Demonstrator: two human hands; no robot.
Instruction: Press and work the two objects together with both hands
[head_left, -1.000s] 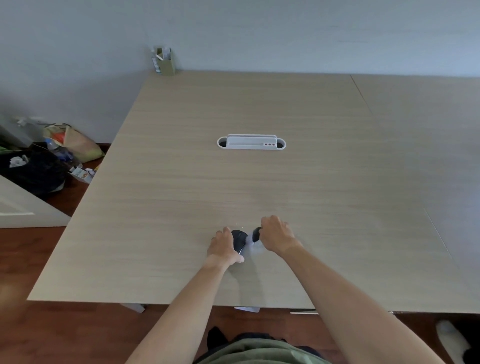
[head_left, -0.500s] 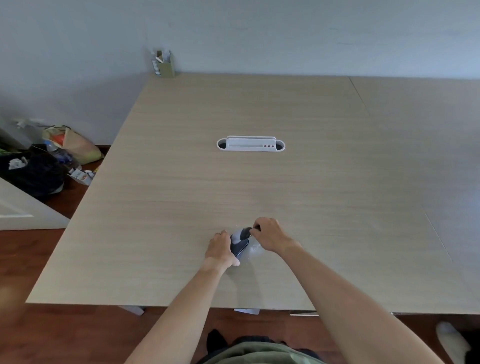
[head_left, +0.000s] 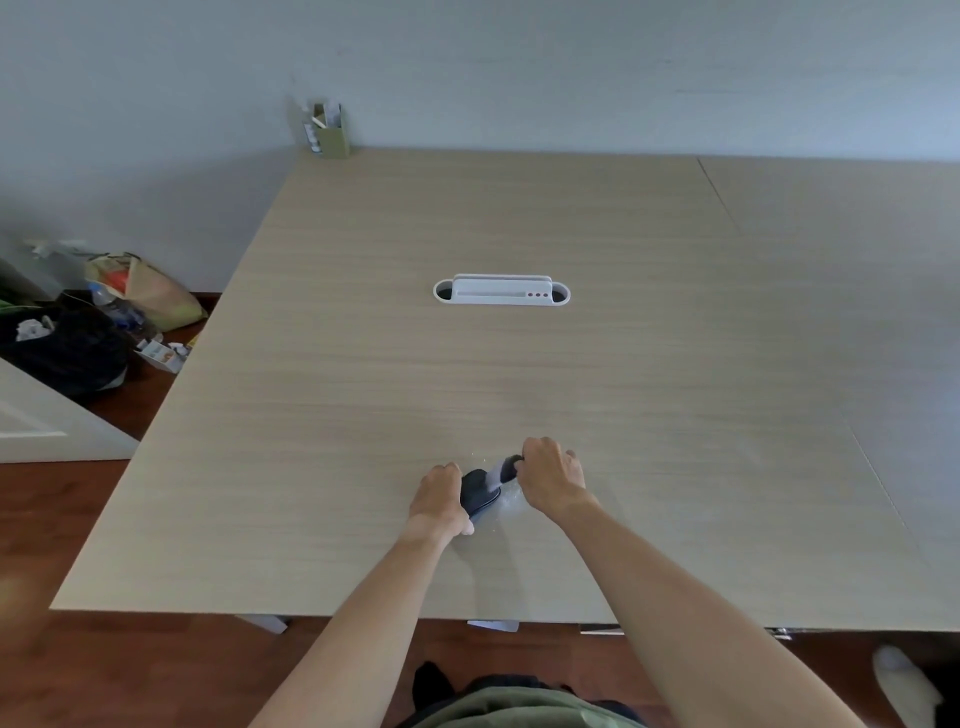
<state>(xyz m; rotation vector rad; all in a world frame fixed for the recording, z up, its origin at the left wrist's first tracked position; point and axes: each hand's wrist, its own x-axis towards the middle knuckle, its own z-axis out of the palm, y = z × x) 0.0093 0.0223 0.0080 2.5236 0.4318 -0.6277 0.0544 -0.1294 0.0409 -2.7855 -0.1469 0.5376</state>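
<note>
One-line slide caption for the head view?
Both hands, left hand and right hand, grip a dark object on the wooden table near its front edge.

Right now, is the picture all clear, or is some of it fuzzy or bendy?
In the head view, the dark grey object gripped by the left hand and right hand is small and soft, so I cannot tell what it is; the pale wooden table edges splay from the wide lens; a faint shadow lies near the hands.

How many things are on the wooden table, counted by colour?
Dark with a grey band: 1, the object both hands hold.
White: 1, the cable tray.
Olive green: 1, the holder box.
Total: 3
</note>
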